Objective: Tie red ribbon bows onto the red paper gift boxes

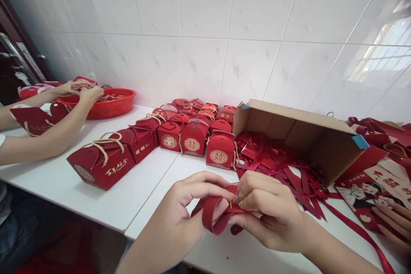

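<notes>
Both my hands meet over the front edge of the white table (135, 197). My left hand (184, 212) and my right hand (268, 214) are closed in a pinch on a dark red ribbon (214, 216), which loops between the fingers. Its long tail runs off to the right across the table. Just behind my hands lies a cardboard box (308, 132) on its side, with a heap of red ribbons and tags (276, 162) spilling from it. Several small red gift boxes (194, 137) stand in rows beyond.
A larger red box with rope handles (102, 160) lies at the left. Another person's arms (48, 137) reach to a red basin (111, 102) at the far left. A third person's fingers (393, 220) rest on printed red cards (366, 192) at the right. A tiled wall stands behind.
</notes>
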Tool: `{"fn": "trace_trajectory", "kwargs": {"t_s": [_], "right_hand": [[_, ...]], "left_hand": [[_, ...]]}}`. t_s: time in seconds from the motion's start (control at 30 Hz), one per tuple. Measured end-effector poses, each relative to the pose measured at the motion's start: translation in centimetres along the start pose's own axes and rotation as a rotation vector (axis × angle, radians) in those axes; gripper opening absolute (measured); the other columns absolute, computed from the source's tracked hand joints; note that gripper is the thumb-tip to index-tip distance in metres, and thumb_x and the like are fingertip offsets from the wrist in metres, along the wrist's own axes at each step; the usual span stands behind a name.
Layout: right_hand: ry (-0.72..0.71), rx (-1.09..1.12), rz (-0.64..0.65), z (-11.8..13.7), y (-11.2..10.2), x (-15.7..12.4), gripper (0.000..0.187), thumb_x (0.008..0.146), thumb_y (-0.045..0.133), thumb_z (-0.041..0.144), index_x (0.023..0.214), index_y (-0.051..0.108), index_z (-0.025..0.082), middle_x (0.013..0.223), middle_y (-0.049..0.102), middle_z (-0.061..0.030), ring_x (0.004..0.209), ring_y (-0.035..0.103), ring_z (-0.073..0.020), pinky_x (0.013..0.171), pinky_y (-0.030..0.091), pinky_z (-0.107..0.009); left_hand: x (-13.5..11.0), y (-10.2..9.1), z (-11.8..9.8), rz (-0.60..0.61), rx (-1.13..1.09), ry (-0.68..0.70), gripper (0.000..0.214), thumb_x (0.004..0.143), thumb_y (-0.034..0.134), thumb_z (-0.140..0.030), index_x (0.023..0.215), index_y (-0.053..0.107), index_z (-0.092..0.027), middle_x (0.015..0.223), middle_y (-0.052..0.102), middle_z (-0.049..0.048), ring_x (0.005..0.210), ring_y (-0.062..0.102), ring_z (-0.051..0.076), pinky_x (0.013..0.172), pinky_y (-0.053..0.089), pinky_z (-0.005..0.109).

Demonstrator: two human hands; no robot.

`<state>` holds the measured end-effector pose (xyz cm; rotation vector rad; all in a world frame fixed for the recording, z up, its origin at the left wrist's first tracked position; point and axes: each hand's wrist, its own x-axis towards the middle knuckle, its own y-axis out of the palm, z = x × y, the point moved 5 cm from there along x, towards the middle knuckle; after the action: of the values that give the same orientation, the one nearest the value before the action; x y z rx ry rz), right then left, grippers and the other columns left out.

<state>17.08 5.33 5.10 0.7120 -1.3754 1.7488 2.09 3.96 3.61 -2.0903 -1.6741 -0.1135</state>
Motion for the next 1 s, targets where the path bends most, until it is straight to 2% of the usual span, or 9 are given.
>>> {"fn": "trace_trajectory", "kwargs": {"t_s": [0.1, 0.17, 0.37, 0.53, 0.67, 0.77, 0.9, 1.0], "right_hand": [[0.004, -0.005, -0.005, -0.1, 0.0, 0.0, 0.016, 0.088, 0.06, 0.021, 0.076, 0.051, 0.019, 0.065, 0.058, -0.0042, 0.058, 0.051, -0.0131, 0.051, 0.04, -0.026], [0.006, -0.007, -0.001, -0.1, -0.1, 0.0, 0.015, 0.089, 0.059, 0.022, 0.076, 0.051, 0.019, 0.065, 0.058, -0.0039, 0.059, 0.051, -0.013, 0.052, 0.041, -0.025], [0.03, -0.001, 0.0, -0.3, -0.1, 0.0, 0.022, 0.089, 0.059, 0.022, 0.071, 0.046, 0.02, 0.06, 0.051, -0.0009, 0.055, 0.046, -0.0119, 0.049, 0.039, -0.025], [0.04, 0.02, -0.023, -0.6, -0.2, 0.1, 0.023, 0.088, 0.06, 0.023, 0.071, 0.045, 0.02, 0.061, 0.048, 0.0, 0.055, 0.044, -0.0114, 0.049, 0.038, -0.024], [0.112, 0.031, -0.035, -1.4, -0.3, -0.2, 0.022, 0.084, 0.063, 0.022, 0.071, 0.047, 0.02, 0.063, 0.051, -0.0003, 0.057, 0.048, -0.0116, 0.05, 0.04, -0.024], [0.21, 0.05, -0.074, -2.1, -0.6, -0.2, 0.018, 0.081, 0.067, 0.023, 0.074, 0.051, 0.019, 0.064, 0.054, 0.0008, 0.056, 0.048, -0.0104, 0.051, 0.04, -0.023], [0.293, 0.083, -0.125, -3.0, -0.8, -0.1, 0.014, 0.079, 0.07, 0.025, 0.084, 0.058, 0.019, 0.076, 0.061, -0.0017, 0.066, 0.056, -0.0122, 0.06, 0.047, -0.024], [0.31, 0.141, -0.157, -3.8, -0.8, -0.2, 0.013, 0.078, 0.071, 0.025, 0.078, 0.059, 0.02, 0.078, 0.062, -0.0027, 0.073, 0.058, -0.0147, 0.066, 0.049, -0.028]], "left_hand": [[0.4, 0.2, 0.3, -0.093, -0.023, -0.031, 0.018, 0.087, 0.059, -0.031, 0.092, 0.076, -0.028, 0.084, 0.069, 0.0034, 0.074, 0.064, 0.015, 0.062, 0.053, 0.021], [0.6, 0.4, 0.4, -0.121, -0.037, -0.048, 0.018, 0.086, 0.06, -0.031, 0.094, 0.076, -0.028, 0.078, 0.068, 0.0027, 0.068, 0.062, 0.014, 0.057, 0.05, 0.02], [0.6, 1.1, 0.3, -0.024, -0.088, -0.071, 0.017, 0.086, 0.061, -0.029, 0.091, 0.077, -0.029, 0.079, 0.067, 0.0024, 0.071, 0.061, 0.014, 0.061, 0.051, 0.021], [0.2, 0.9, 0.0, 0.008, -0.05, -0.024, 0.022, 0.088, 0.056, -0.026, 0.102, 0.073, -0.03, 0.087, 0.069, 0.0034, 0.078, 0.065, 0.016, 0.064, 0.053, 0.022], [-0.1, -0.1, -0.1, -0.074, 0.033, 0.009, 0.027, 0.083, 0.059, -0.021, 0.108, 0.066, -0.027, 0.098, 0.07, 0.0053, 0.091, 0.066, 0.021, 0.077, 0.055, 0.027], [0.2, -0.1, -0.1, -0.013, 0.051, 0.035, 0.021, 0.082, 0.058, -0.017, 0.1, 0.065, -0.024, 0.096, 0.07, 0.0046, 0.091, 0.065, 0.02, 0.082, 0.053, 0.028], [1.1, 0.2, 0.5, 0.018, 0.08, 0.08, 0.025, 0.081, 0.057, -0.013, 0.102, 0.063, -0.026, 0.101, 0.068, 0.0028, 0.096, 0.064, 0.019, 0.088, 0.05, 0.028], [1.8, 0.3, 1.3, 0.019, 0.084, 0.097, 0.019, 0.084, 0.058, -0.018, 0.101, 0.063, -0.026, 0.099, 0.067, 0.0033, 0.095, 0.063, 0.019, 0.087, 0.049, 0.029]]}}
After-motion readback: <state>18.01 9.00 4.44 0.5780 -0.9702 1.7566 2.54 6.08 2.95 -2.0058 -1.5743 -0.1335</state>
